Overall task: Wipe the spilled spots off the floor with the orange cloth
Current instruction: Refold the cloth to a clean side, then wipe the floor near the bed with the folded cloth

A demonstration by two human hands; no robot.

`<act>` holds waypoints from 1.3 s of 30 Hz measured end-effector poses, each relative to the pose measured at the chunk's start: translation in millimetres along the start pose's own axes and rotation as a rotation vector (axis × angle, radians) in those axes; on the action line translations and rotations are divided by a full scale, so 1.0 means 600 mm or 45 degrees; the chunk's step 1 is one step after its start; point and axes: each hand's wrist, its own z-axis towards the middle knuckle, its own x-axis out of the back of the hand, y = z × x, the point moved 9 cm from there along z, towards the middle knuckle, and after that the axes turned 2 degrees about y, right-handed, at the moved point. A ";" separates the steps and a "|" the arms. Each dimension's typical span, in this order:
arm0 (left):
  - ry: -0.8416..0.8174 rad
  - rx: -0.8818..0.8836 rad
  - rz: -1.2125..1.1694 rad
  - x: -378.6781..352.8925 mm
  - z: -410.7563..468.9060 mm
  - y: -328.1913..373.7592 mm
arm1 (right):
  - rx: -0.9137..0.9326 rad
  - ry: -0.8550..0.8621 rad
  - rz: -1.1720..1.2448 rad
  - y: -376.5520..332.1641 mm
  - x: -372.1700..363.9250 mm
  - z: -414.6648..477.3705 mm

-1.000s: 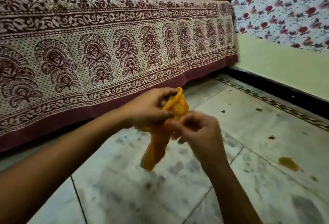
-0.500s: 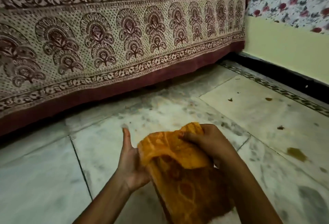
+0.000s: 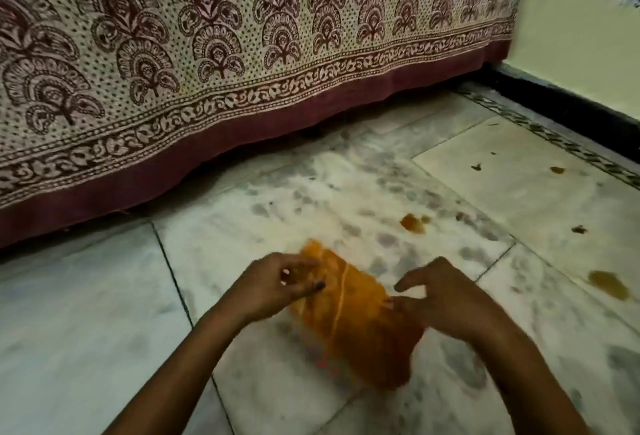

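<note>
I have the orange cloth (image 3: pixel 349 317) stretched between both hands, low over the marble floor (image 3: pixel 86 313). My left hand (image 3: pixel 273 287) pinches its far left corner with curled fingers, and my right hand (image 3: pixel 440 299) holds its right edge between thumb and curled fingers. The cloth is blurred, and I cannot tell whether its lower part rests on the tile or hangs just above it.

As I judge it, the wiping has not begun, since every spot I can see is wet and whole. The nearest spot (image 3: pixel 412 223) lies just beyond my right hand, a little toward the bed. A larger brown patch (image 3: pixel 607 284) sits to the right of that hand, well apart. Three small specks lie farther out, beyond and to the right: a dark one (image 3: pixel 577 229), another dark one (image 3: pixel 477 167) and a yellowish one (image 3: pixel 557 170) close to the patterned floor border. All of that is left to do.

Room is good on the right: bare tile runs from my right hand to the dark skirting (image 3: pixel 571 105). Beyond my left hand the printed bedspread (image 3: pixel 207 54) hangs down to the floor, so a long stroke that way could catch its maroon hem
</note>
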 end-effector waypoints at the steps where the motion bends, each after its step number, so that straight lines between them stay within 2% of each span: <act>1: 0.051 0.033 0.099 -0.013 -0.003 -0.033 | -0.002 0.040 -0.055 0.004 -0.036 0.014; 5: 0.414 0.171 0.217 -0.044 -0.008 -0.132 | -0.049 0.173 -0.227 -0.040 -0.219 0.026; 8: 0.519 0.120 0.337 -0.067 0.006 -0.157 | 0.119 0.106 -0.267 -0.029 -0.291 -0.017; 9: 0.535 0.132 0.356 -0.073 0.009 -0.169 | 0.152 0.146 -0.208 0.002 -0.286 -0.034; 11: 0.588 0.104 0.394 -0.079 0.011 -0.172 | 0.068 0.276 -0.134 0.071 -0.235 -0.044; 13: 0.639 0.087 0.399 -0.085 0.015 -0.163 | 0.028 0.388 -0.269 0.105 -0.178 0.012; 15: 0.634 0.060 0.360 -0.101 0.025 -0.153 | -0.212 0.539 -0.199 0.100 -0.134 0.106; 16: 0.627 0.041 0.332 -0.109 0.031 -0.150 | -0.313 0.566 -0.175 0.075 -0.134 0.149; 17: 0.630 0.034 0.283 -0.111 0.035 -0.149 | -0.314 0.528 -0.196 0.037 -0.149 0.176; 20: 0.725 0.022 0.072 -0.093 0.028 -0.155 | 0.128 0.463 -0.321 -0.057 -0.233 0.126; 22: 0.754 -0.008 -0.019 -0.087 0.019 -0.153 | 0.240 0.413 -0.247 -0.013 -0.253 0.034; 23: 0.764 0.014 -0.034 -0.085 0.017 -0.154 | 0.254 0.405 -0.240 0.026 -0.245 0.004; 25: 0.756 0.055 0.007 -0.089 0.018 -0.156 | 0.227 0.532 -0.328 0.108 -0.207 -0.003; 27: 0.712 0.026 0.089 -0.095 0.023 -0.150 | 0.001 0.583 -0.347 0.150 -0.163 0.053; 29: 0.683 0.012 0.139 -0.099 0.028 -0.147 | -0.255 0.650 -0.227 0.136 -0.144 0.130; 31: 0.673 0.047 0.146 -0.099 0.030 -0.147 | -0.348 0.564 -0.237 0.088 -0.159 0.179; 32: 0.667 0.070 0.150 -0.099 0.030 -0.148 | -0.232 0.587 -0.332 0.054 -0.168 0.175; 34: 0.652 0.075 0.211 -0.101 0.036 -0.145 | 0.158 0.606 -0.385 0.016 -0.193 0.107; 35: 0.632 0.044 0.262 -0.104 0.040 -0.139 | 0.315 0.607 -0.354 0.027 -0.204 0.056; 36: 0.603 -0.016 0.312 -0.112 0.048 -0.127 | 0.368 0.587 -0.334 0.059 -0.201 0.008; 37: 0.571 -0.075 0.362 -0.121 0.054 -0.116 | 0.318 0.593 -0.342 0.103 -0.188 -0.026; 39: 0.507 -0.132 0.446 -0.144 0.067 -0.097 | 0.039 0.676 -0.328 0.205 -0.137 -0.044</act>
